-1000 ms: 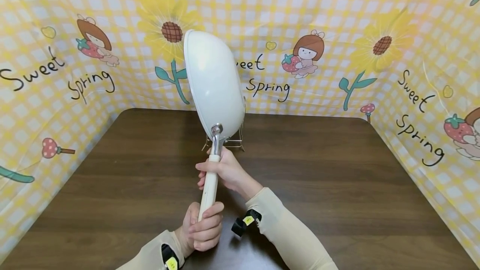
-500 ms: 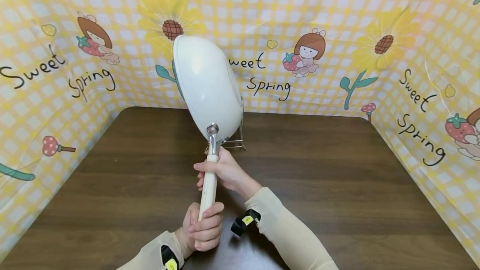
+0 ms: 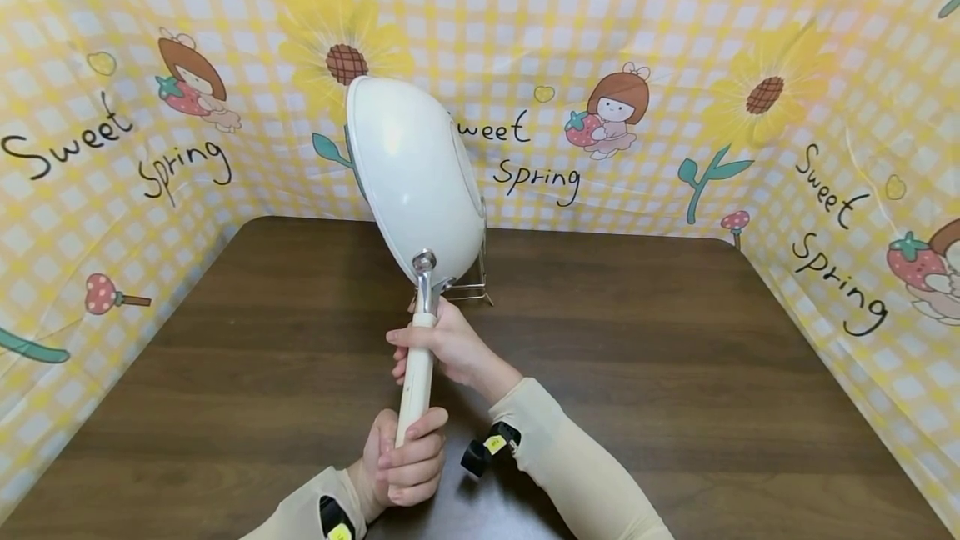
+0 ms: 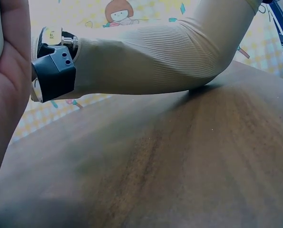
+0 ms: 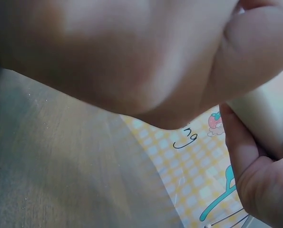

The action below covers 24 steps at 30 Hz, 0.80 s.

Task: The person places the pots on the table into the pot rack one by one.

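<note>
A white wok (image 3: pixel 412 173) is held on its side, its rounded base facing right and its rim to the left. Near the front of the table, my left hand (image 3: pixel 408 457) has its fingers wrapped round the lower end of the cream handle (image 3: pixel 414 386). Higher up, close to the metal neck, my right hand (image 3: pixel 450 344) grips the same handle, thumb across it. Behind the wok shows part of a wire rack (image 3: pixel 471 286); the rest is hidden by the wok. In the right wrist view the handle (image 5: pixel 265 118) lies against the fingers.
A dark wooden table (image 3: pixel 637 340) spreads out under both arms. Yellow checked cloth (image 3: pixel 675 7) walls it in at the back and on both sides. A black camera (image 3: pixel 480 452) is strapped to the right wrist.
The wok has leaned to the left and come down slightly, its base edge showing more on the right. Both hands keep nearly the same places on the handle.
</note>
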Motion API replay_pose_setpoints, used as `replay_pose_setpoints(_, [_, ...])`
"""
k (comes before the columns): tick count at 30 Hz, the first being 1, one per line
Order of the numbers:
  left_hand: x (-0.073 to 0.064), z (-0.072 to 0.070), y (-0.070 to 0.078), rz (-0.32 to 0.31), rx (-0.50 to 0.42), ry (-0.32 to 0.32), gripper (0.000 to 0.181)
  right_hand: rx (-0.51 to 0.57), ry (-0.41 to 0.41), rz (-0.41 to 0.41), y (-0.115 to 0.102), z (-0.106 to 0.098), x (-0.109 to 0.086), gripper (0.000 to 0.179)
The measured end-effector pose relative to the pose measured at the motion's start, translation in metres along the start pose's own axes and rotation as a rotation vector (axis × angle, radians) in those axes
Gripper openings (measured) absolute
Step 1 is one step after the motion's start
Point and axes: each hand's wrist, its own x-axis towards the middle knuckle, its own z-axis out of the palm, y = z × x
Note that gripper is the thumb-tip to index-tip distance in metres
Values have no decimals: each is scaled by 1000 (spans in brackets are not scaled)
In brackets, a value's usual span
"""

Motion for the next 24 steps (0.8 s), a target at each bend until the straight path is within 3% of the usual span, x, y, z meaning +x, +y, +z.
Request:
replay_pose_setpoints(12, [-2,0,-2,25,63,44,22,50,-54,-28,3,-3,-1,38])
replay_pose_setpoints(18, [-6,-1,-3,38,95,98,22,53,-77,-20,4,-6,-1,38])
replay_pose_setpoints(24, [-10,-1,-4,33,133,151,36,46,-94,1,3,-9,-2,38])
